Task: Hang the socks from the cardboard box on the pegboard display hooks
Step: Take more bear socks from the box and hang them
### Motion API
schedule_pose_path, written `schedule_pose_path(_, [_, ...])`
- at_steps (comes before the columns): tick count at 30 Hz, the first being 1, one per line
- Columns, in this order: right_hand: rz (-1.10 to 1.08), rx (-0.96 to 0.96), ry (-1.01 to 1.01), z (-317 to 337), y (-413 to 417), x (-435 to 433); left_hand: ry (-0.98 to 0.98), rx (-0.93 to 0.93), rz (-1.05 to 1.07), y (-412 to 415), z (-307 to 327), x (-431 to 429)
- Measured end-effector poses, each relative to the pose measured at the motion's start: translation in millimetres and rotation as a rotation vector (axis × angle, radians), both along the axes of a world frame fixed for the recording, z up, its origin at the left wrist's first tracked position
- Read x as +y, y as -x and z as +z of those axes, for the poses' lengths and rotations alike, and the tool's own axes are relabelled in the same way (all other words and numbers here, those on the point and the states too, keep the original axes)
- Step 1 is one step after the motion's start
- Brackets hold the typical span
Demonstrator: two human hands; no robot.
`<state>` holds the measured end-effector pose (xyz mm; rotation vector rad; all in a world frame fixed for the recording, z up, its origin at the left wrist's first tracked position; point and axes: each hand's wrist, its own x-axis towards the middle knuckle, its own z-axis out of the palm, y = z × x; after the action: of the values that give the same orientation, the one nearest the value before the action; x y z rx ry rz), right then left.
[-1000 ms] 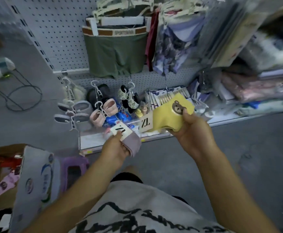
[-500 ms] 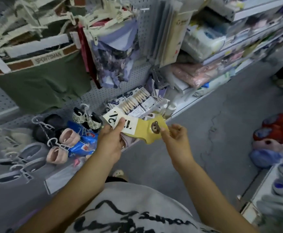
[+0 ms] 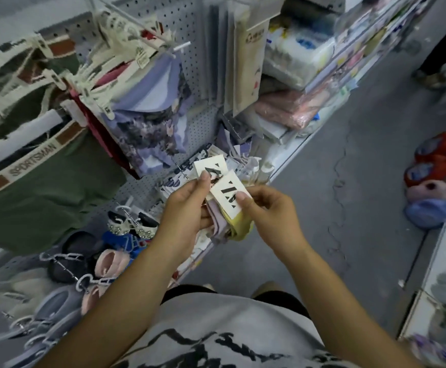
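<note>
My left hand [image 3: 187, 211] grips a small stack of socks by their white paper labels; a lilac sock [image 3: 218, 225] shows under its fingers. My right hand [image 3: 267, 211] pinches the front label [image 3: 228, 193] of a yellow sock [image 3: 240, 227] that hangs from the same stack. Both hands are in front of the white pegboard [image 3: 203, 128], just below a thin metal display hook [image 3: 180, 170] with sock packs behind it. The cardboard box is out of view.
Green underwear [image 3: 44, 187] and floral garments [image 3: 147, 128] hang on the pegboard to the left. Small shoes and slippers [image 3: 105, 264] hang on lower hooks. Packaged goods fill the shelves [image 3: 304, 102] to the right. Plush slippers [image 3: 439, 179] lie on the grey floor at right.
The camera has turned right along the aisle. My right hand has moved from the yellow sock's toe up to its label, and both socks are now bunched together in front of the hook.
</note>
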<state>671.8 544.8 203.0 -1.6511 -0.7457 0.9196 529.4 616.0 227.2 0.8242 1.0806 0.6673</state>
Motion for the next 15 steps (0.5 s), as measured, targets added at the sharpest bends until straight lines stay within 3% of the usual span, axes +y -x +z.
schedule_pose_path(7, [-0.086, 0.069, -0.079, 19.6, -68.8, 29.9, -0.173, 0.067, 0.037, -64.0, 13.9, 29.9])
schedule_pose_path(15, [0.060, -0.037, -0.155, 69.8, -192.6, 76.6, -0.348, 0.070, 0.205, -177.1, 46.0, 47.0])
